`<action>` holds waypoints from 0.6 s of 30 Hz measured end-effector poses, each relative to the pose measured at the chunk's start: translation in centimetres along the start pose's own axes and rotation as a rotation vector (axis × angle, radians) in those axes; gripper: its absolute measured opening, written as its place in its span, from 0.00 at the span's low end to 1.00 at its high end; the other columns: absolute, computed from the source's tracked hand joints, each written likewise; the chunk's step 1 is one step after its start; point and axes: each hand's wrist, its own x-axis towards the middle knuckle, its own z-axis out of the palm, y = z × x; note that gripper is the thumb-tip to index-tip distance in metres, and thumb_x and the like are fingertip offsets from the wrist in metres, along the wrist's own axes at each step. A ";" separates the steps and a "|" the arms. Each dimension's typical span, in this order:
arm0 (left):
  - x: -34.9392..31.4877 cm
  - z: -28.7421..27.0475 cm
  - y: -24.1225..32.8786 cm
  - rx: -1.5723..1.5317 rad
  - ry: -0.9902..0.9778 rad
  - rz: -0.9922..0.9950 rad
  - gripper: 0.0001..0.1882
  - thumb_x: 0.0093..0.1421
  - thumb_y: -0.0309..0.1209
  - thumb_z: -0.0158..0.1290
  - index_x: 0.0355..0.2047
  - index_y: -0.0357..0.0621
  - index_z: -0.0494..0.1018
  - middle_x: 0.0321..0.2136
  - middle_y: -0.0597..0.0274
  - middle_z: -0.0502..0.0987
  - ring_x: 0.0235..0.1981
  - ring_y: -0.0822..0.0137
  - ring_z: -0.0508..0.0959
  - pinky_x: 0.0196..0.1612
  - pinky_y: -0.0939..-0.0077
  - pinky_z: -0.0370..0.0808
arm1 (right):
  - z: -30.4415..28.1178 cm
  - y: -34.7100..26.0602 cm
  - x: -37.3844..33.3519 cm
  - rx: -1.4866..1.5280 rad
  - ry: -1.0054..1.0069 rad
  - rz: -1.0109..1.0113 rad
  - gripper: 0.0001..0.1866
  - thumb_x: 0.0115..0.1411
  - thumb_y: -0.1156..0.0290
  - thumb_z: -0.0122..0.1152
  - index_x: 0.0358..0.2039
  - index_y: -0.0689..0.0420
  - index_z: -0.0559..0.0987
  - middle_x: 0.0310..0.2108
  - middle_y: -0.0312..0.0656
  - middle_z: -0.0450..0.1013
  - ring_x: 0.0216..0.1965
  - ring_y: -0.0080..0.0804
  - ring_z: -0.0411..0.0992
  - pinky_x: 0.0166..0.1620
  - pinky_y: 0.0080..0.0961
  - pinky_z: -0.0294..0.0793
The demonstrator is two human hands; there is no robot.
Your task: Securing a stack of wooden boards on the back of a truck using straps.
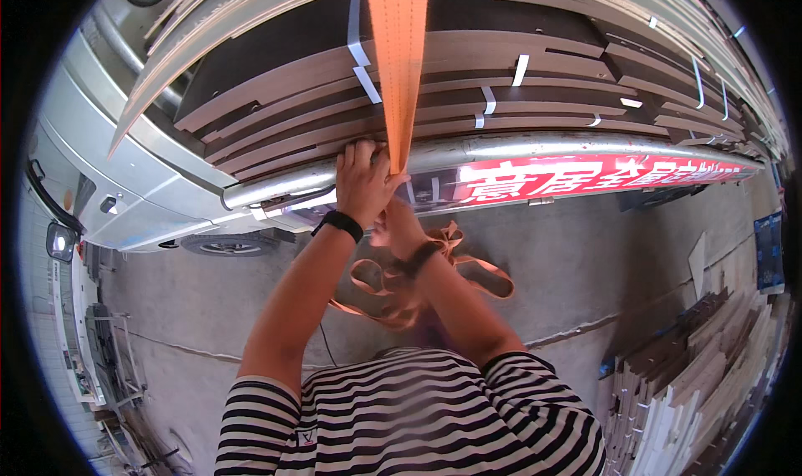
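A wide orange webbing strap (398,67) runs down over the stacked boards to the silver side rail of a truck bed. At its lower end my left hand (361,179) is closed, with the thumb against the strap and the fingers bent over the rail (476,152). Just below, partly covered by the left hand, my right hand (401,228) is curled under the rail's edge. What its fingers hold is hidden. A loose, looped length of orange strap (388,309) hangs beneath and beside my right forearm.
Dark-faced boards with brown edges (276,92) lie stacked on the bed, with pale tape strips on them. A red banner (585,177) runs along the truck's side. The cab (125,175) and a wheel (230,244) are at left. More panels (685,384) lean at lower right.
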 end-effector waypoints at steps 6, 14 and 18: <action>0.2 -1.8 -1.2 -0.259 -0.067 0.080 0.23 0.51 0.39 0.58 0.45 0.43 0.70 0.39 0.55 0.70 0.40 0.54 0.70 0.41 0.60 0.67 | -14.2 -5.7 3.7 0.792 -0.368 0.888 0.11 0.61 0.66 0.51 0.34 0.62 0.73 0.20 0.33 0.64 0.18 0.19 0.64 0.20 0.17 0.66; 8.0 -4.8 -1.2 -0.604 -0.197 -0.081 0.13 0.58 0.25 0.47 0.43 0.43 0.73 0.29 0.49 0.78 0.30 0.58 0.80 0.34 0.72 0.75 | -17.0 -3.4 11.9 1.017 -0.155 0.833 0.10 0.62 0.69 0.51 0.35 0.64 0.74 0.21 0.29 0.62 0.21 0.18 0.59 0.26 0.17 0.62; 9.1 -5.7 -1.6 -0.848 -0.405 -0.062 0.16 0.54 0.26 0.50 0.44 0.46 0.73 0.33 0.49 0.77 0.32 0.52 0.78 0.34 0.69 0.74 | -16.2 -2.1 14.0 0.861 -0.258 0.784 0.07 0.59 0.75 0.50 0.36 0.64 0.74 0.23 0.32 0.67 0.23 0.18 0.65 0.24 0.15 0.68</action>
